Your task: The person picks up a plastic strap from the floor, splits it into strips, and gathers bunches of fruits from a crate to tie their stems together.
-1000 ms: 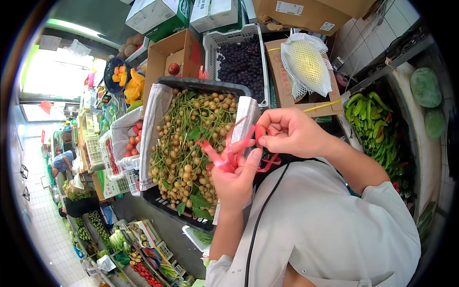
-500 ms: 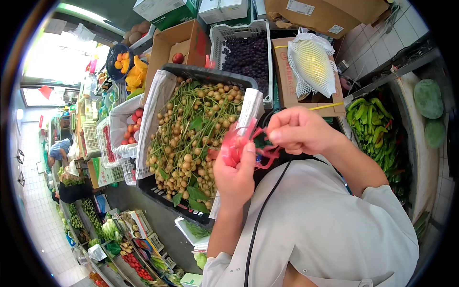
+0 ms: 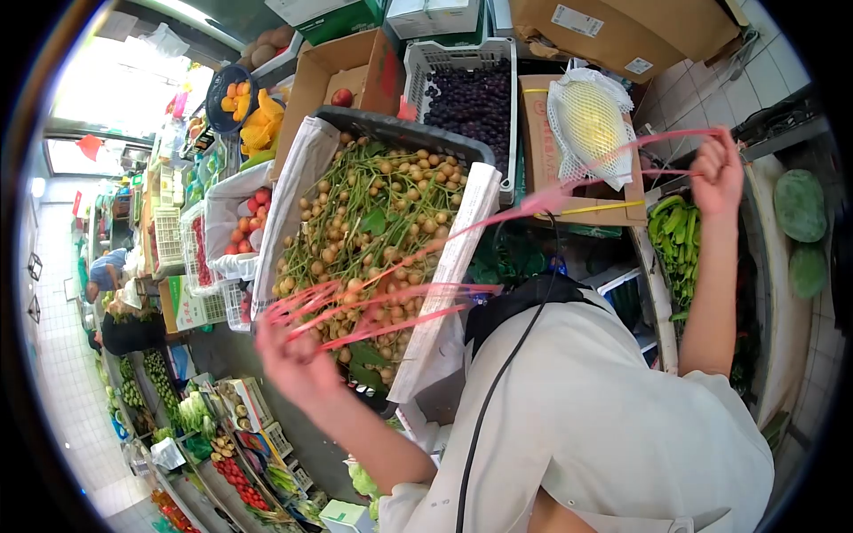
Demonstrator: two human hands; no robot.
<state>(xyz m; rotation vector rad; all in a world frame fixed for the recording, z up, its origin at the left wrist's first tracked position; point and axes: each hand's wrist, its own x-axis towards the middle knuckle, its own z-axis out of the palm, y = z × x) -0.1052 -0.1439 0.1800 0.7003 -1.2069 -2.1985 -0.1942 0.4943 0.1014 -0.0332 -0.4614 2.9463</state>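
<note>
Pink plastic string (image 3: 546,200) stretches between my two hands, across the fruit. My left hand (image 3: 302,369), slightly blurred, is closed on a loose bundle of it over the crate's near left corner. Out to the right, my right hand (image 3: 715,173) grips the other end in a fist, level with the green peppers. Several loose strands trail from the left hand over the longans (image 3: 391,213), which lie on their stems with some leaves. They fill a black plastic crate (image 3: 418,127) whose sides are lined with paper (image 3: 453,275).
Behind the crate stand a grey basket of dark grapes (image 3: 466,93) and a netted yellow melon (image 3: 591,120) on a carton. Green peppers (image 3: 680,235) lie at right. A black cable (image 3: 502,373) hangs down my shirt. Another person (image 3: 108,271) is far left.
My hands, close together before over the crate's near edge, have moved far apart, left hand leftward and right hand up and rightward. The bunched pink string is now drawn out between them.
</note>
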